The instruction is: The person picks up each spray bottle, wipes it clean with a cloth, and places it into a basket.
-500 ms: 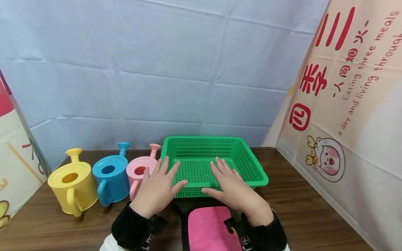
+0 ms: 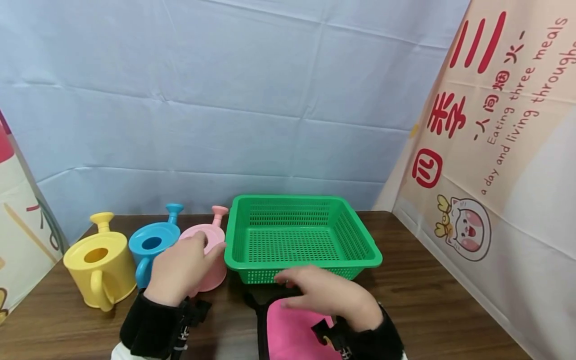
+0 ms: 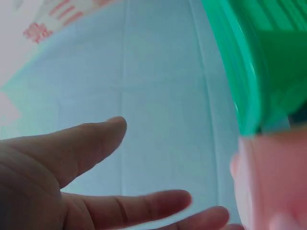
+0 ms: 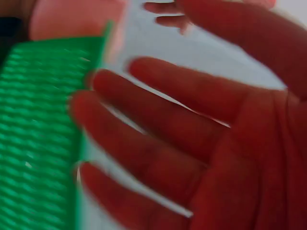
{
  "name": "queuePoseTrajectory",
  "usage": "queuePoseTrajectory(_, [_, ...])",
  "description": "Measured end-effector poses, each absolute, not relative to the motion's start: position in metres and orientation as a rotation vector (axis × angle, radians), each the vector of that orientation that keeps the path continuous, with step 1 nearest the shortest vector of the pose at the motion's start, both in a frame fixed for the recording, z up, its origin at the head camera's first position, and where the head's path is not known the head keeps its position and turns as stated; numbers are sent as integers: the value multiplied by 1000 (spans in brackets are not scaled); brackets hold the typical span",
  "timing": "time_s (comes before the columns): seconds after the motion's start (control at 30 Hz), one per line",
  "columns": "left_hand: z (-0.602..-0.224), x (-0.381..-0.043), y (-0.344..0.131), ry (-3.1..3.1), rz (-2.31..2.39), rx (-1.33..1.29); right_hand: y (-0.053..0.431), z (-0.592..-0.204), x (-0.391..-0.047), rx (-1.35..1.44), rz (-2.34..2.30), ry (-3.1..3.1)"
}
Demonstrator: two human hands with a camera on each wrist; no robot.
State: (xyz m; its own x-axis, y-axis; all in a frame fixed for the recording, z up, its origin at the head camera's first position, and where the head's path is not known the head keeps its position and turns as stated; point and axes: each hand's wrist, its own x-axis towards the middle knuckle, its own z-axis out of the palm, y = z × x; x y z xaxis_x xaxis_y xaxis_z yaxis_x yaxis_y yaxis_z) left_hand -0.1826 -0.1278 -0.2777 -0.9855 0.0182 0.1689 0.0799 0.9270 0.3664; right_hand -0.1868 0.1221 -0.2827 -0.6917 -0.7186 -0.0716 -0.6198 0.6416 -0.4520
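Observation:
In the head view my left hand (image 2: 177,267) is over the front of the pink watering can (image 2: 219,272), hiding its handle and part of its top. The left wrist view shows the thumb and fingers (image 3: 139,208) spread apart, nothing between them, with the can's pink side (image 3: 276,177) beyond. My right hand (image 2: 326,296) hovers at the front of the green basket (image 2: 252,264), above a pink pad with black edging (image 2: 297,332). Its fingers are loosely bent and hold nothing; the right wrist view has them close to the basket's mesh wall (image 4: 38,134).
Left of the pink can stand a blue watering can (image 2: 139,240) and a yellow watering can (image 2: 114,275), spouts pointing back. A pale blue cloth (image 2: 270,100) hangs behind the wooden table (image 2: 432,300), and a printed cloth (image 2: 513,165) hangs on the right.
My left hand has moved left, from the basket's front left corner to the pink watering can. My right hand has drawn back from over the basket, and its fingers have bent.

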Motion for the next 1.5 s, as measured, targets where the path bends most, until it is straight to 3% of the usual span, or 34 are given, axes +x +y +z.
queuePoseTrajectory(0.17, [-278, -186, -143, -3045, -559, 61, 107, -308, -194, -989, -321, 2523])
queuePoseTrajectory(0.47, [-288, -196, -153, -3178, -522, 42, 92, -343, -210, -805, -82, 2673])
queuePoseTrajectory(0.77, [-310, -216, -156, -3104, -748, 54, 88, -347, -213, -769, -94, 2673])
queuePoseTrajectory(0.93, [-312, -224, -153, -3007, -857, 135, 89, -336, -211, -960, -158, 2630])
queuePoseTrajectory(1.2, [-299, -211, -154, -2728, -815, 97, 100, -300, -199, -1406, -647, 2570])
queuePoseTrajectory(1.5, [-275, -188, -143, -2323, -845, 67, 126, -266, -182, -1198, -1642, 2718])
